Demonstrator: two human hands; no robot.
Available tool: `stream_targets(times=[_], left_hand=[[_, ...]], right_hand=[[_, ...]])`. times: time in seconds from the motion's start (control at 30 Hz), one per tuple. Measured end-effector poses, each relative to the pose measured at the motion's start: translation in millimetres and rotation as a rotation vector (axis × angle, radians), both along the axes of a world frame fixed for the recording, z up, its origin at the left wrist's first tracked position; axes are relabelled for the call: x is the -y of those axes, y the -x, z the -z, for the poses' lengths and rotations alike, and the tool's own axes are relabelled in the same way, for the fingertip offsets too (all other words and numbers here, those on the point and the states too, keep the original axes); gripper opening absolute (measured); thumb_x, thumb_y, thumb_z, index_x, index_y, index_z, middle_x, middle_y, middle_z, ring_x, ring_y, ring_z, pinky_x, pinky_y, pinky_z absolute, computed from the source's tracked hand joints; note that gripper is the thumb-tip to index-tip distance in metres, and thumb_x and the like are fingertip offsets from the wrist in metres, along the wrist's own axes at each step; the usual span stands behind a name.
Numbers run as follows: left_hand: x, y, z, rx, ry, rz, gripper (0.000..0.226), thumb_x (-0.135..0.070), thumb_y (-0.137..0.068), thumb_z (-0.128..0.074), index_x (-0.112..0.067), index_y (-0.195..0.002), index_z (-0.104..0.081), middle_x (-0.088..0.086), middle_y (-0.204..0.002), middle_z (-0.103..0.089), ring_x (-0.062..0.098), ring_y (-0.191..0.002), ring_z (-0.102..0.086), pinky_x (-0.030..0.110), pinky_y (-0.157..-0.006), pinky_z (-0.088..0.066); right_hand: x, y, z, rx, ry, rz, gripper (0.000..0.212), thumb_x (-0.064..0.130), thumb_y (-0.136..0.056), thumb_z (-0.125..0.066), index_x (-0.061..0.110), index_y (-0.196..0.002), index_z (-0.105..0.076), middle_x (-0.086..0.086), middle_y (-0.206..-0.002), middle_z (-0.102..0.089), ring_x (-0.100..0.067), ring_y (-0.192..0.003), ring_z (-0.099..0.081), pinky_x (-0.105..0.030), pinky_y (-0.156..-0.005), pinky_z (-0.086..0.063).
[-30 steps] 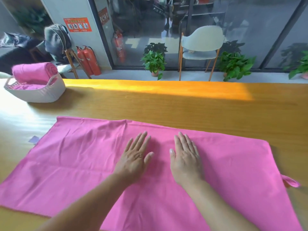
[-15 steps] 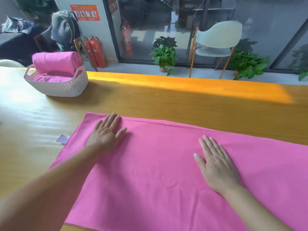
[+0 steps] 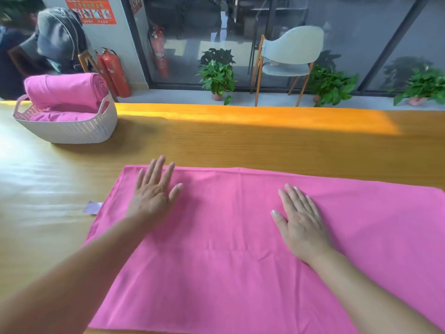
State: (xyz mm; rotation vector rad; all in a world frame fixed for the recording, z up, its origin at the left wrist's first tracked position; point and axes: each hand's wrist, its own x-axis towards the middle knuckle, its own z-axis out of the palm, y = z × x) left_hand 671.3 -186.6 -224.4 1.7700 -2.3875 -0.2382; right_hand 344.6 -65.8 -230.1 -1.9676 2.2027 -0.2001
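A large pink cloth (image 3: 228,249) lies spread flat on the wooden table (image 3: 240,145). My left hand (image 3: 154,191) presses flat on the cloth near its far left corner, fingers straight and spread, fingertips reaching the far edge. My right hand (image 3: 301,220) lies flat on the cloth right of the middle, fingers straight. A small pale tag (image 3: 92,208) sticks out from the cloth's left edge. The cloth's right end runs out of view.
A white perforated basket (image 3: 72,128) at the far left of the table holds a rolled pink cloth (image 3: 67,92) and more pink fabric. Beyond the table stand a chair (image 3: 286,59), potted plants (image 3: 218,73) and red fire extinguishers (image 3: 115,71).
Both hands slid apart from the middle of the cloth, the left out to the far left corner, the right toward the right. The view shifted left and closer.
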Motion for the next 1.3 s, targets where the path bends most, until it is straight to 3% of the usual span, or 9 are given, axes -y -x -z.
stream_targets(times=[0.17,0.3,0.4,0.57,0.67,0.83,1.03,1.13,1.3], left_hand=[[-63.9,78.0,9.5,-0.025,-0.063,0.260,0.090,-0.074,-0.083,0.012,-0.025,-0.156,-0.006,-0.009,-0.161,0.006,0.010,-0.150,0.010,0.033,-0.121,0.008],[-50.6,42.8,17.6,0.080,-0.033,0.108,0.087,-0.075,-0.083,0.005,-0.029,-0.156,-0.009,-0.006,-0.163,0.002,0.012,-0.150,0.007,0.035,-0.122,0.005],[-49.4,23.4,8.8,0.050,-0.052,0.001,0.076,-0.067,-0.093,-0.013,-0.024,-0.155,-0.019,0.002,-0.164,-0.009,0.019,-0.151,-0.003,0.038,-0.122,-0.002],[-140.0,55.9,-15.5,-0.214,-0.056,0.412,0.051,-0.059,-0.087,-0.048,-0.023,-0.120,-0.063,-0.003,-0.120,-0.057,0.017,-0.112,-0.053,0.033,-0.096,-0.047],[-192.8,89.2,-24.1,-0.237,-0.190,0.646,0.042,-0.055,-0.083,-0.060,-0.025,-0.111,-0.066,-0.008,-0.108,-0.057,0.012,-0.101,-0.054,0.030,-0.089,-0.047],[-216.9,127.0,-24.3,-0.025,-0.181,0.750,0.046,-0.059,-0.083,-0.050,-0.027,-0.114,-0.062,-0.008,-0.113,-0.054,0.013,-0.099,-0.052,0.027,-0.090,-0.045],[-225.0,146.4,-28.5,0.020,-0.044,0.659,0.017,-0.034,-0.077,-0.047,-0.028,-0.076,-0.063,-0.011,-0.074,-0.059,0.011,-0.061,-0.058,0.024,-0.051,-0.050],[-222.7,150.6,-34.2,-0.058,-0.047,0.414,0.031,-0.037,-0.084,-0.033,-0.025,-0.086,-0.061,-0.008,-0.080,-0.062,0.013,-0.074,-0.061,0.032,-0.062,-0.051],[-206.9,141.0,-39.5,-0.080,-0.194,0.352,0.041,-0.057,-0.089,-0.031,-0.031,-0.102,-0.060,-0.015,-0.096,-0.060,0.006,-0.089,-0.057,0.029,-0.076,-0.047]], right_hand=[[-2.5,-62.5,0.2,0.093,0.011,-0.102,0.080,0.059,-0.089,0.001,0.021,-0.158,-0.015,0.004,-0.166,-0.006,-0.009,-0.152,0.002,-0.029,-0.121,0.011],[0.0,-60.7,3.1,0.080,-0.014,-0.120,0.085,0.064,-0.086,0.001,0.022,-0.158,-0.015,0.005,-0.166,-0.004,-0.010,-0.152,0.002,-0.030,-0.122,0.009],[-3.4,-51.9,-8.0,0.195,-0.025,-0.155,0.069,0.060,-0.099,-0.026,0.022,-0.157,-0.023,0.002,-0.166,-0.008,-0.012,-0.152,-0.003,-0.025,-0.121,0.005],[-71.7,-5.9,-34.6,0.316,0.041,-0.154,0.026,0.040,-0.084,-0.064,0.023,-0.104,-0.064,0.006,-0.120,-0.052,-0.012,-0.117,-0.048,-0.021,-0.103,-0.034],[-117.8,23.9,-45.2,0.280,-0.117,-0.210,0.019,0.050,-0.075,-0.056,0.031,-0.080,-0.054,0.016,-0.094,-0.047,-0.003,-0.094,-0.047,-0.023,-0.088,-0.042],[-147.8,42.1,-56.6,0.179,-0.250,-0.370,0.030,0.053,-0.072,-0.066,0.028,-0.080,-0.052,0.015,-0.096,-0.043,-0.004,-0.093,-0.043,-0.020,-0.083,-0.040],[-160.1,50.4,-54.8,-0.055,-0.151,-0.524,0.025,0.035,-0.060,-0.072,0.027,-0.073,-0.051,0.010,-0.085,-0.048,-0.010,-0.074,-0.046,-0.025,-0.070,-0.049],[-161.4,58.9,-54.9,-0.139,-0.112,-0.431,0.029,0.030,-0.046,-0.076,0.026,-0.061,-0.052,0.010,-0.066,-0.050,-0.012,-0.058,-0.056,-0.026,-0.053,-0.048],[-136.9,98.5,-63.3,0.160,-0.186,-0.280,0.010,0.028,-0.089,-0.053,0.025,-0.085,-0.061,0.013,-0.083,-0.055,-0.014,-0.083,-0.056,-0.031,-0.075,-0.043]])
